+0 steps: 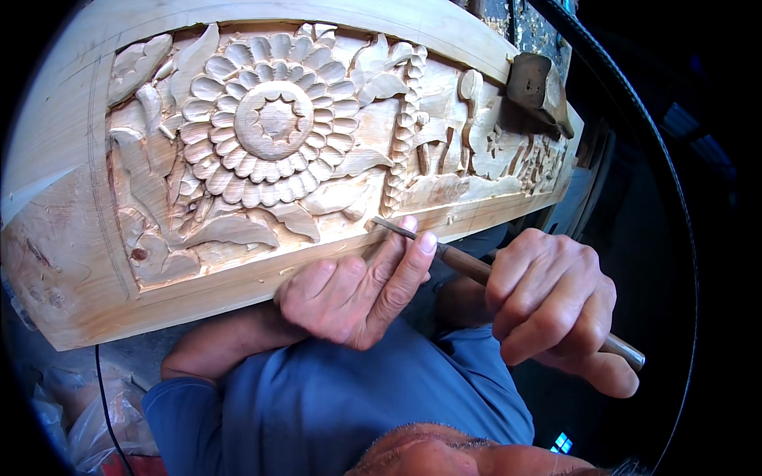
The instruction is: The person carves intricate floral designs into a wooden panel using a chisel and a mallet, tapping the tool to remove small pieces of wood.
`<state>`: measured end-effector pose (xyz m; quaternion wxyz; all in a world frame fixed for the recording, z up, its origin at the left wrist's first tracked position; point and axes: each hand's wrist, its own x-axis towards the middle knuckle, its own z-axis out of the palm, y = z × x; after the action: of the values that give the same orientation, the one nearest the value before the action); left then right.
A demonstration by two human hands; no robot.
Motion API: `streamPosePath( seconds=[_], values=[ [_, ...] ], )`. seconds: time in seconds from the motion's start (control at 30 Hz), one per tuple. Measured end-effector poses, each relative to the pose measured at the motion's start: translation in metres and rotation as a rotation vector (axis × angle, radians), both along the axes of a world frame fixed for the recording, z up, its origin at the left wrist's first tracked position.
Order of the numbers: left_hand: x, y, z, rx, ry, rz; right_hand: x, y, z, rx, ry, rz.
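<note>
Carving along the lower border of the panel [262,151], that's the step in hand as I read it. The chisel [476,270] lies slanted, its thin metal tip touching the wood just under the big sunflower's [274,119] bottom-right leaves, near the panel's lower edge. The left hand [357,289] rests against that lower edge, fingers curled together, with the thumb and forefinger pinching the steel shaft to steer it. The right hand [552,305] is wrapped in a closed fist round the wooden handle, whose butt sticks out past the little finger toward the lower right.

The panel itself is pale, fresh-cut wood, long and slightly arched, tilted up toward the carver. Sunflower in the left half, a beaded vertical strip [405,127] right of it, smaller figures and foliage running off toward the right end. A dark wooden mallet [540,87] sits on the top edge near the right corner, well apart from both hands.

My guess at what the next stroke calls for: a steady push from the right fist while the left keeps the tip low and on line, since a slip here would nick the finished leaf just above.

Packages or labels? None on the wood. Only crumpled clear plastic [87,412] below the panel's left corner, with a thin black cable [101,397] beside it.
</note>
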<state>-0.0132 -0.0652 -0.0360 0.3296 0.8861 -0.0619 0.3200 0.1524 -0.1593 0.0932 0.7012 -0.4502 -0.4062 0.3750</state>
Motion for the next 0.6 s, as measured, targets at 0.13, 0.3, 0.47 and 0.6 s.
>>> streamPosePath(
  seconds=[0.13,0.3,0.47,0.6],
  values=[
    [0.003,0.000,0.002,0.016,-0.031,0.050,-0.003,0.009,0.009,-0.082,-0.012,-0.027],
    [-0.004,-0.004,-0.008,-0.056,-0.030,0.014,-0.033,0.018,-0.005,-0.031,-0.179,-0.186],
    [-0.006,-0.005,-0.006,-0.136,0.046,0.019,-0.049,0.027,-0.012,0.026,-0.254,-0.248],
    [0.004,-0.003,0.005,-0.060,-0.057,0.076,-0.039,0.016,0.003,0.104,-0.282,-0.399]
  ],
)
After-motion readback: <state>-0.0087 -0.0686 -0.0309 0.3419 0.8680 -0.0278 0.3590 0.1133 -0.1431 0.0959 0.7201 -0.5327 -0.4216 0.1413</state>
